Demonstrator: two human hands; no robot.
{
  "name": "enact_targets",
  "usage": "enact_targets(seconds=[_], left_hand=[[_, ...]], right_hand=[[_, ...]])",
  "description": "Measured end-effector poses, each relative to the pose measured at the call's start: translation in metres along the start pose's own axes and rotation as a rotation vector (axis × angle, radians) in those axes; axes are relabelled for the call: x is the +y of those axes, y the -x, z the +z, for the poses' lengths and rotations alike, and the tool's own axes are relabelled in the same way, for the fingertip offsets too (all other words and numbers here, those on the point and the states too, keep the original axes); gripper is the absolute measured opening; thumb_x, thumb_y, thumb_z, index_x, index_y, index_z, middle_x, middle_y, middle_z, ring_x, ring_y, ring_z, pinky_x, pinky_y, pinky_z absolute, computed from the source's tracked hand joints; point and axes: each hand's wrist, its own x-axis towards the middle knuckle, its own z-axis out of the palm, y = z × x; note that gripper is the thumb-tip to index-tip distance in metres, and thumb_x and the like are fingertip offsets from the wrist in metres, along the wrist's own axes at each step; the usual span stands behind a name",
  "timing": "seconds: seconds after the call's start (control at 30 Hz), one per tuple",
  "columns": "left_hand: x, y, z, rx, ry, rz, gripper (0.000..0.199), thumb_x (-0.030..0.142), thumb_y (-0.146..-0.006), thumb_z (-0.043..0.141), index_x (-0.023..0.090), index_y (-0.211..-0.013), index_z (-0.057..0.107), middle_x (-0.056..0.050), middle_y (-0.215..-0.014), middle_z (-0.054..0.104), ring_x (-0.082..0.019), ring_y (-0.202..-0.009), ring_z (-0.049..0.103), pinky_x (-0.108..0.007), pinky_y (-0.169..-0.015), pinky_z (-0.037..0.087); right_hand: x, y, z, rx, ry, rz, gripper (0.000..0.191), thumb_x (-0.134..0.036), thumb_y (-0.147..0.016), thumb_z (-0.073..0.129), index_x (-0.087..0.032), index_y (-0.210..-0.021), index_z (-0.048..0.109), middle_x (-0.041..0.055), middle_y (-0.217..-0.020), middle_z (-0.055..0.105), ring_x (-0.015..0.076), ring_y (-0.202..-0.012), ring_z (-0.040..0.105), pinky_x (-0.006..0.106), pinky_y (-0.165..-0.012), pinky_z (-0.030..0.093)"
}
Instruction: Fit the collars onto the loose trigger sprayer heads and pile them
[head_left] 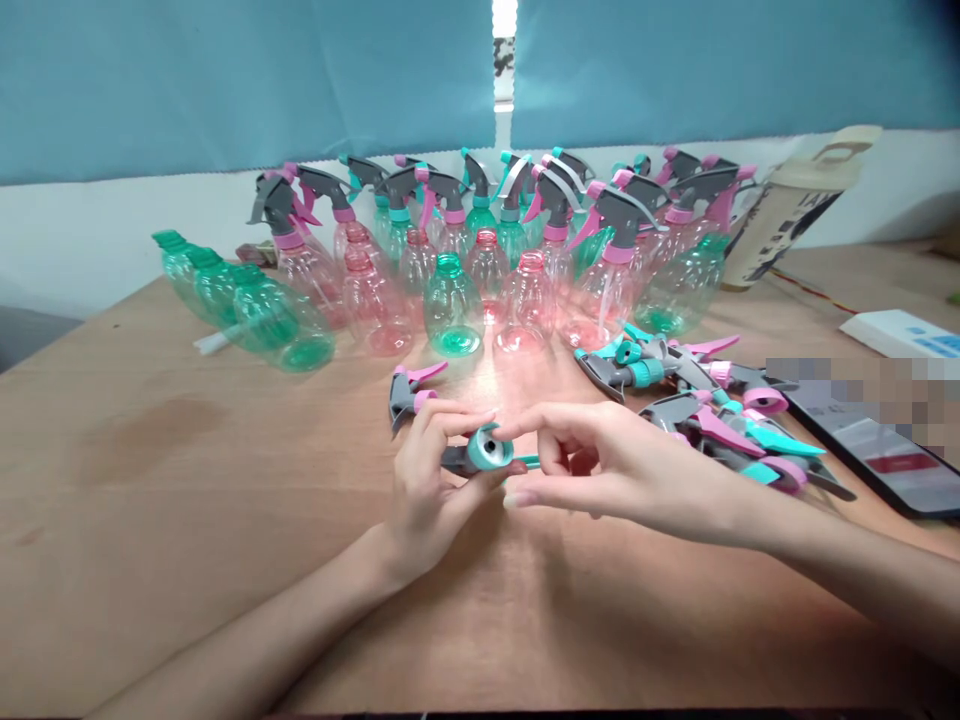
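Turquoise-and-grey spray head (466, 459) gripped in my left hand (420, 480), right hand (600, 465) loosely open at its collar (477, 452), I seem mid-adjustment, next probably needing a steady hold.

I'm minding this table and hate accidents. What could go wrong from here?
The spray head might slip, as only the left hand clearly grips it. The open green bottle stands close to pink bottles, so a knock could perhaps topple several. The loose spray heads lie right beside the phone, and pulling one out might scratch it.
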Motion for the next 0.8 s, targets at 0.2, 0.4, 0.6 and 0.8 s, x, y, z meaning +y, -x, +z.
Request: enact_targets(seconds=[0.2,0.4,0.6,0.8], left_hand=[[0.002,0.002,0.001,0.003,0.046,-0.006,0.032,0.026,-0.075,0.075,0.016,-0.101,0.057,-0.004,-0.090,0.057,-0.018,-0.087,0.055,-0.029,-0.073,0.048],[0.003,0.003,0.004,-0.021,0.048,-0.006,0.028,0.029,-0.080,0.070,0.016,-0.101,0.057,-0.004,-0.088,0.055,-0.017,-0.082,0.056,-0.027,-0.067,0.048],[0.003,0.004,0.004,-0.039,0.033,0.017,0.024,0.029,-0.083,0.066,0.016,-0.100,0.056,-0.004,-0.088,0.054,-0.016,-0.080,0.055,-0.026,-0.066,0.047],[0.003,0.005,0.004,-0.053,0.035,0.030,0.018,0.022,-0.084,0.063,0.015,-0.099,0.055,-0.005,-0.088,0.054,-0.017,-0.080,0.054,-0.027,-0.067,0.046]], right_hand=[[0.008,-0.001,0.018,0.132,0.029,-0.060,0.025,-0.029,-0.077,0.070,-0.017,-0.097,0.062,-0.0051,-0.067,0.055,0.0086,-0.058,0.052,0.020,-0.050,0.041],[0.020,0.000,0.030,0.285,0.197,-0.191,0.015,-0.018,-0.078,0.067,-0.017,-0.091,0.061,-0.0076,-0.060,0.050,0.0058,-0.050,0.047,0.018,-0.047,0.037],[0.025,0.001,0.035,0.344,0.262,-0.293,0.023,-0.016,-0.078,0.068,-0.016,-0.097,0.056,-0.0090,-0.060,0.048,0.0041,-0.046,0.043,0.016,-0.043,0.034],[0.024,-0.001,0.034,0.363,0.279,-0.298,0.017,-0.019,-0.077,0.069,-0.017,-0.081,0.052,-0.0081,-0.060,0.049,0.0040,-0.046,0.045,0.016,-0.044,0.036]])
